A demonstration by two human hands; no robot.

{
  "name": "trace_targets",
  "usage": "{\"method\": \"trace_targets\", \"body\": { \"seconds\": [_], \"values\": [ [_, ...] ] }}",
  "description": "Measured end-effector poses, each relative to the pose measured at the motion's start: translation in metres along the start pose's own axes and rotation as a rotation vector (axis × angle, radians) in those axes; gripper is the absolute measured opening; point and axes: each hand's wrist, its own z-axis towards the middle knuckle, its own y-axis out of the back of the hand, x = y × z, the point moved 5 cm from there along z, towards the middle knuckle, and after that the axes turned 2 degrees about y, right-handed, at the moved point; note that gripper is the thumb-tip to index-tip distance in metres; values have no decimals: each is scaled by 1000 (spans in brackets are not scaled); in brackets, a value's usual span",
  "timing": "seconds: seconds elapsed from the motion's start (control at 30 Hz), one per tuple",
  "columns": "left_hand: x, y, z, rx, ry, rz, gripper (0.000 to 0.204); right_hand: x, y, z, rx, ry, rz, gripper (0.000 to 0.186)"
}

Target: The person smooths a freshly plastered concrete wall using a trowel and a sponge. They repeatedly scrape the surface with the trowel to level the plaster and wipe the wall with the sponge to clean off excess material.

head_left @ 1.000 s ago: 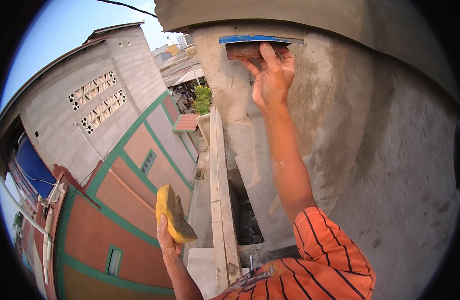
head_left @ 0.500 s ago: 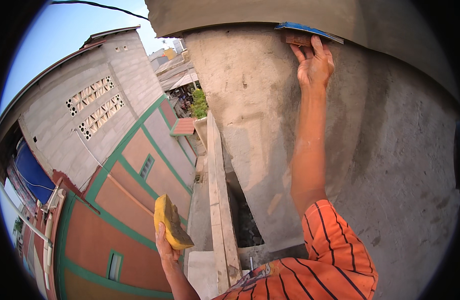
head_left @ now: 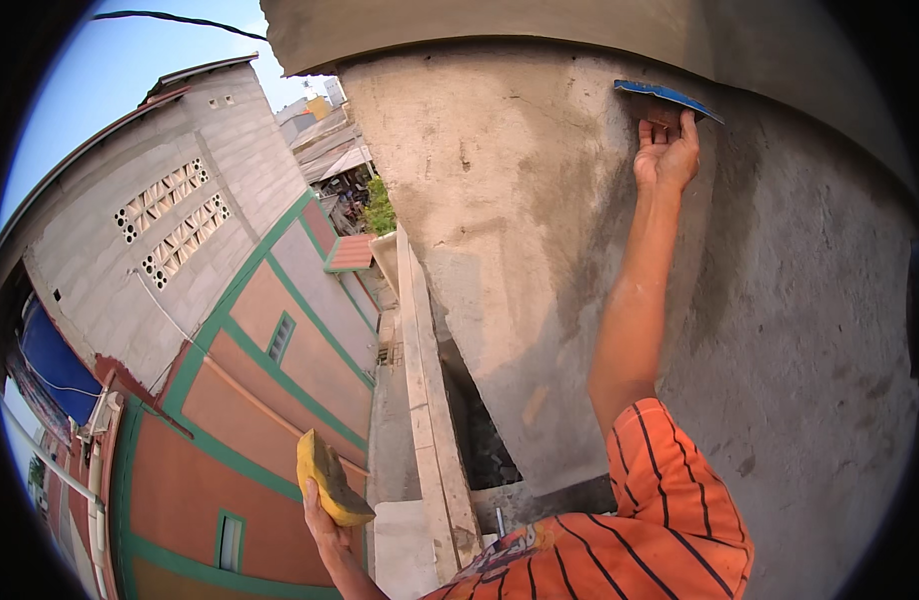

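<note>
My right hand is raised high and closed round the brown handle of a blue plastering float. The float lies near the rough grey plastered wall, a little below the overhang. Whether its whole face touches the wall cannot be seen. Low on the left, my left hand grips a thick yellow sponge, whose inner side is smeared with grey. The sponge is away from the wall, and my fingers behind it are partly hidden.
A long wooden plank runs beside the wall, with a dark gap between them. Left stands a house with orange panels and green bands. A dark cable crosses the sky. Damp patches mark the plaster.
My right hand has carried the float right and down, away from the overhang's lower edge. The sponge in my left hand sits slightly lower and farther left; the whole view has shifted somewhat.
</note>
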Motion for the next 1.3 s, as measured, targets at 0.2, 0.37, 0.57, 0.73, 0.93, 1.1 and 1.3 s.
{"method": "trace_targets", "body": {
  "seconds": [0.2,0.37,0.57,0.73,0.93,1.1,1.3],
  "values": [
    [-3,-14,-7,-58,-25,-105,44,11,-10,19,-36,94,1,44],
    [8,13,-11,-98,-33,-157,44,12,-21,27,11,107,10,53],
    [1,11,-22,-157,-58,-171,45,-1,-45,6,74,64,-82,58],
    [15,14,-30,-147,-67,-113,46,-28,-74,-44,185,20,-59,61],
    [15,16,-37,-169,-117,-112,48,-95,-130,-149,237,-143,81,60],
    [40,10,-51,-230,-93,-219,48,-135,-139,-248,421,-364,181,60],
    [91,50,-54,-258,56,-201,48,-134,0,-435,969,-1146,-183,46]
  ]
}}
